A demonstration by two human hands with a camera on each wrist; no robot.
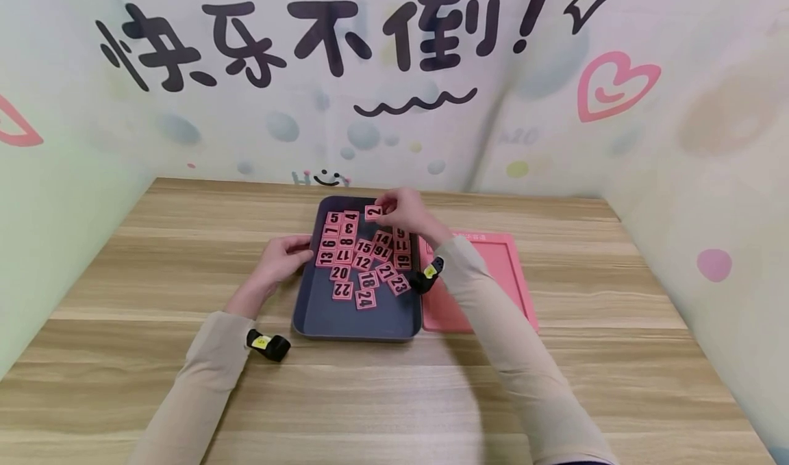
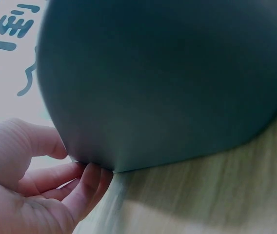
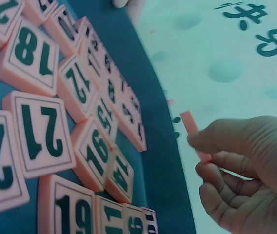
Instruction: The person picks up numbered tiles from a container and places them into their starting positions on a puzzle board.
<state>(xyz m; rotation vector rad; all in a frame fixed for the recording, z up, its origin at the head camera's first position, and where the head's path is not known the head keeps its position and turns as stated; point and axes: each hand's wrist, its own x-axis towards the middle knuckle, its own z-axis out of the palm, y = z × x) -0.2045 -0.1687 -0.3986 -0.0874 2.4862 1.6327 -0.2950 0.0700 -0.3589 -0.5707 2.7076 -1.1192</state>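
A dark grey tray [image 1: 351,318] lies on the table, holding several pink square number tiles [image 1: 341,273] in loose rows and clusters. My left hand [image 1: 280,265] pinches the tray's left rim; in the left wrist view its thumb and fingers close on the edge of the tray [image 2: 168,87]. Over the tray's far right end, my right hand [image 1: 403,211] holds the pink number tile marked 2 [image 1: 373,212]. The right wrist view shows that tile [image 3: 189,122] edge-on, pinched between thumb and fingers. Below it, tiles 21 [image 3: 41,134] and 18 [image 3: 31,58] lie face up.
A pink shallow frame [image 1: 524,280] lies against the tray's right side, partly covered by my right forearm. The wooden table [image 1: 308,396] extends on all sides. A wall [image 1: 246,136] with printed characters and drawings rises behind it.
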